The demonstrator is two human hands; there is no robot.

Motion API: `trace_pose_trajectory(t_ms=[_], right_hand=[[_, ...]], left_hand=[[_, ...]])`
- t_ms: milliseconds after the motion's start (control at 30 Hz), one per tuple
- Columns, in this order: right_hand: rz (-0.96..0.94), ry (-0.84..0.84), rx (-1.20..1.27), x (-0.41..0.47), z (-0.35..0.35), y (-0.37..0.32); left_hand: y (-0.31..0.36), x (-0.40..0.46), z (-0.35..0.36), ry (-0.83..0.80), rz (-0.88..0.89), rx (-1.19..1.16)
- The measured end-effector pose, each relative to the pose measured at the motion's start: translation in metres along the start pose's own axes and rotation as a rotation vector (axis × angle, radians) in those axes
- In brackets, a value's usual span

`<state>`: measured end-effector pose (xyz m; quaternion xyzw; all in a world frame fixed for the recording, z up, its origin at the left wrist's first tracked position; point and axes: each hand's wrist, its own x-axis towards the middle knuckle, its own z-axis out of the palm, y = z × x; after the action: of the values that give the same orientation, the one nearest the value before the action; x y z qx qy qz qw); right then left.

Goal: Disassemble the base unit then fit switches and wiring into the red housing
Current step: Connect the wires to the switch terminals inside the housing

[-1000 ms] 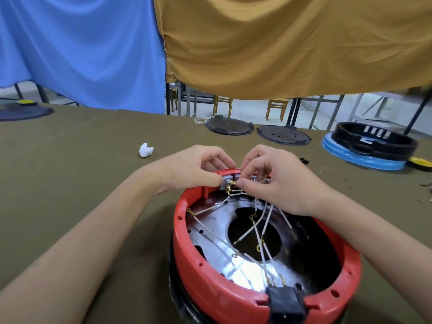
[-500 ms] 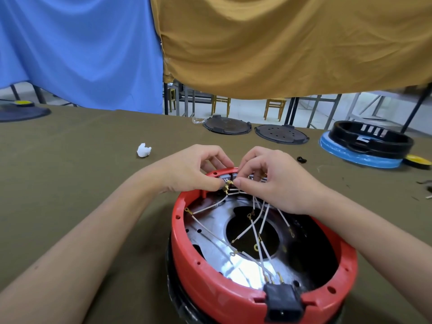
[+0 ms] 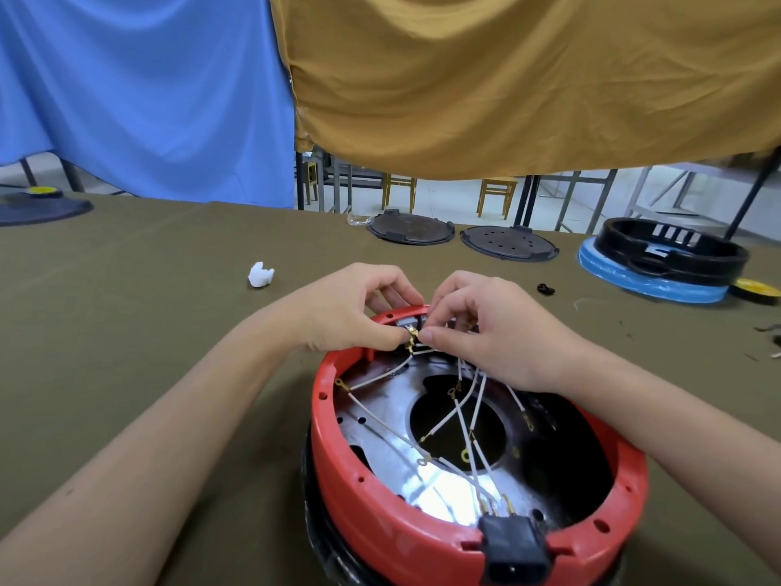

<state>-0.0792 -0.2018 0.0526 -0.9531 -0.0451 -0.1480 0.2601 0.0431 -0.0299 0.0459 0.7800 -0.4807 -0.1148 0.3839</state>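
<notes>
Both thumbs and forefingers pinch a brass connector [image 3: 410, 334] at the switch [image 3: 406, 321], left hand [image 3: 353, 308] meeting right hand [image 3: 486, 327] at the red housing's [image 3: 422, 535] twelve o'clock rim. Wiring step; next, probably seating the connector squarely.

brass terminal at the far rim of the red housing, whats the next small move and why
Probably push the brass terminal onto the grey switch. Left hand and right hand both pinch there at the far rim of the red housing, and the white wires hang loose. Whether it is seated can't be seen.
</notes>
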Motion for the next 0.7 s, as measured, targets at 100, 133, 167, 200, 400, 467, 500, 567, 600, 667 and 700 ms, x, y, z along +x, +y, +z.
trace_pose_trajectory(t_ms=[100,133,167,200,400,467,500,567,600,667,700], right_hand=[[-0.009,0.004,0.007,-0.0001,0.0004,-0.0002],[-0.013,0.004,0.009,-0.0001,0.0007,-0.0002],[-0.016,0.005,0.010,0.0002,0.0011,-0.0003],[-0.017,0.007,0.010,0.0003,0.0013,-0.0004],[-0.022,0.013,0.006,0.0020,0.0025,-0.0009],[-0.016,0.019,0.007,0.0028,0.0037,-0.0008],[-0.014,0.022,0.005,0.0030,0.0041,-0.0007],[-0.010,0.024,-0.002,0.0034,0.0044,-0.0005],[-0.009,0.024,-0.005,0.0034,0.0045,-0.0004],[-0.007,0.025,-0.007,0.0034,0.0049,-0.0004],[-0.006,0.025,-0.005,0.0034,0.0051,-0.0005]], left_hand=[[-0.0013,0.0007,-0.0006,0.005,0.009,0.031],[-0.0016,0.0009,-0.0006,0.008,0.013,0.040],[-0.0016,0.0011,-0.0007,0.010,0.016,0.048],[-0.0014,0.0011,-0.0008,0.011,0.018,0.055],[0.0014,0.0000,-0.0003,0.011,0.028,0.071],[0.0030,-0.0005,0.0003,0.013,0.030,0.075],[0.0032,-0.0006,0.0004,0.013,0.029,0.076],[0.0029,-0.0005,-0.0001,0.005,0.024,0.077],[0.0025,-0.0003,-0.0003,0.001,0.023,0.075],[0.0016,-0.0005,-0.0005,-0.001,0.019,0.075],[0.0014,-0.0006,-0.0006,-0.001,0.019,0.074]])
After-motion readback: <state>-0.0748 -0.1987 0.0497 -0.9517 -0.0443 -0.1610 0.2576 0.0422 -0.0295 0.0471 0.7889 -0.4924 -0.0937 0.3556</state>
